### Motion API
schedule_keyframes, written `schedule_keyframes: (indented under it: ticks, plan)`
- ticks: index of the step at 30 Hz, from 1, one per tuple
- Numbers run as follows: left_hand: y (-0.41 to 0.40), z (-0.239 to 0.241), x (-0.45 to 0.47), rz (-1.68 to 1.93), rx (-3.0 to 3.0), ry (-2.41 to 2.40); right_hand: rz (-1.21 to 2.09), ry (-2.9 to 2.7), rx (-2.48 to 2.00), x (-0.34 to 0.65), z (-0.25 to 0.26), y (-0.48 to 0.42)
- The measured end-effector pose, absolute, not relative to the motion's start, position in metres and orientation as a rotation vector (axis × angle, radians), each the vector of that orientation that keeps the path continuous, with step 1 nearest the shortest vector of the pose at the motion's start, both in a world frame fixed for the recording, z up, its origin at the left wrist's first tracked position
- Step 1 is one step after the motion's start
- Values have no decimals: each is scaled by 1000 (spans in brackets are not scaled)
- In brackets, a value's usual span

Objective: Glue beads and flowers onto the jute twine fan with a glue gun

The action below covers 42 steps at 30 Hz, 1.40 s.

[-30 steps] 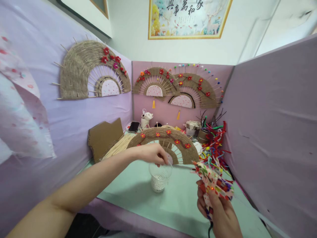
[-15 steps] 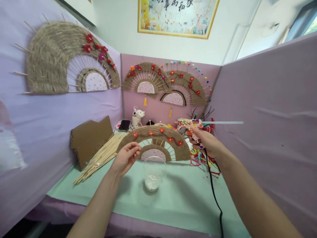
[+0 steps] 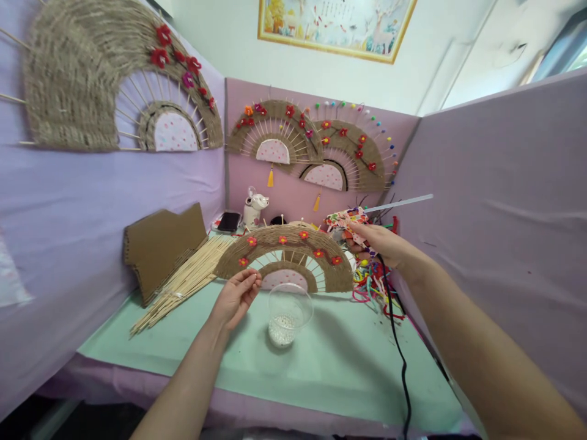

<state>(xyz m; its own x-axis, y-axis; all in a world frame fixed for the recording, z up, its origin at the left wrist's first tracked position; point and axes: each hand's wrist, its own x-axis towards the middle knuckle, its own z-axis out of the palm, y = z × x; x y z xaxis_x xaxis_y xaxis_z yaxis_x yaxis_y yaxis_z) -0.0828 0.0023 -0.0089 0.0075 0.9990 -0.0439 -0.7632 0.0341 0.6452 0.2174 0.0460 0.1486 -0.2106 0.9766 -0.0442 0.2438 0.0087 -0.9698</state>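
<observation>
Glue gun (image 3: 343,219): in the right hand (image 3: 376,241), above the far right of the desk (image 3: 257,373); pale stick (image 3: 403,203) jutting from its rear
Framed poster (image 3: 342,27): writing too small to read
Right hand: fingers wrapped round the grip; arm stretched forward
Left hand (image 3: 235,298): before the fan (image 3: 342,278); thumb and forefinger pressed together; what they pinch, if anything, cannot be told

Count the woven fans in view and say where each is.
4: a large fan on the left wall, a middle fan and a right fan overlapping on the pink panel, a near fan on the table behind the cup. More may be hidden.
</observation>
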Motion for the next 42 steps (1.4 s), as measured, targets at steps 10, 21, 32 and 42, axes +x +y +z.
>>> schedule_keyframes:
  ticks: [10,21,32,42]
  plan:
    - [3,-10,-83,1493,480,579,1251,-1626,-1328,216,152,43]
    - [3,-12,-86,1497,481,573,1178,-1698,-1349,216,153,44]
    - [3,-13,-85,1498,490,587,1174,-1706,-1346,216,151,46]
    - [2,-14,-86,1498,503,588,1177,-1706,-1344,217,150,45]
